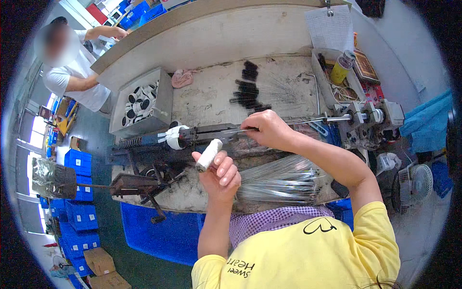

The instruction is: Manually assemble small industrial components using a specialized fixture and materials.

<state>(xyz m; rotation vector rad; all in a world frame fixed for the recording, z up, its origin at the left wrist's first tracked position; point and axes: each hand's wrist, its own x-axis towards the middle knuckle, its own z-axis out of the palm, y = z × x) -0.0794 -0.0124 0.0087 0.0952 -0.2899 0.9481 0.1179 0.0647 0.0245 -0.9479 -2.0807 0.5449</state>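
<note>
We are gripping a white spool [209, 155] in our left hand [220, 174]; our right hand [269, 129] is pinching a thin rod [308, 120] on the machine [159, 144]; many wires [279, 180] are waiting on the table [207, 96].

The left hand [219, 176] holds a white spool [209, 155]; the right hand [267, 129] pinches a thin rod [308, 120] on the machine [370, 120].

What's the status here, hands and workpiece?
Left hand grips white thread spool. Right hand pinches thin metal rod on winding machine. Nothing blocking.
</note>
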